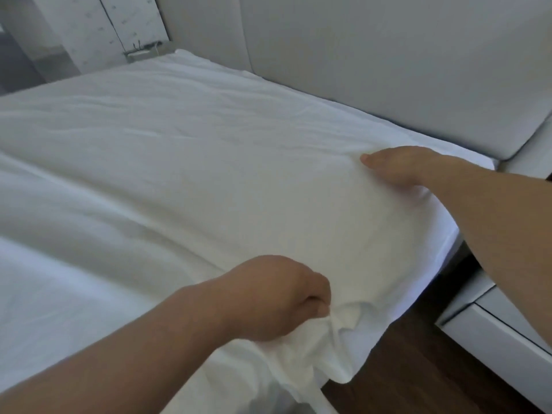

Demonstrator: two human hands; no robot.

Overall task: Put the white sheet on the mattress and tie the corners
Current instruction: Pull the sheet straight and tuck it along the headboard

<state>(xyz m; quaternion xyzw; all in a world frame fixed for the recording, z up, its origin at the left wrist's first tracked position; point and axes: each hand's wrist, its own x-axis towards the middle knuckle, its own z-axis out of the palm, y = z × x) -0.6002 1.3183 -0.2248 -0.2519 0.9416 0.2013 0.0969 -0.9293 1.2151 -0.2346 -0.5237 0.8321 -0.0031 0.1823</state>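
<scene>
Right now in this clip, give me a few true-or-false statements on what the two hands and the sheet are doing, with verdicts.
1. The left hand grips a bunch of the white sheet near the bed's edge. True.
2. The right hand is clenched in a fist, lifted clear of the sheet. False: it lies on the sheet with fingers straight.
3. The sheet's edge hangs loose over the dark wooden floor. True.
4. The sheet is still folded in a pile. False: it is spread over the mattress.
5. A pale padded headboard stands behind the bed. True.
</scene>
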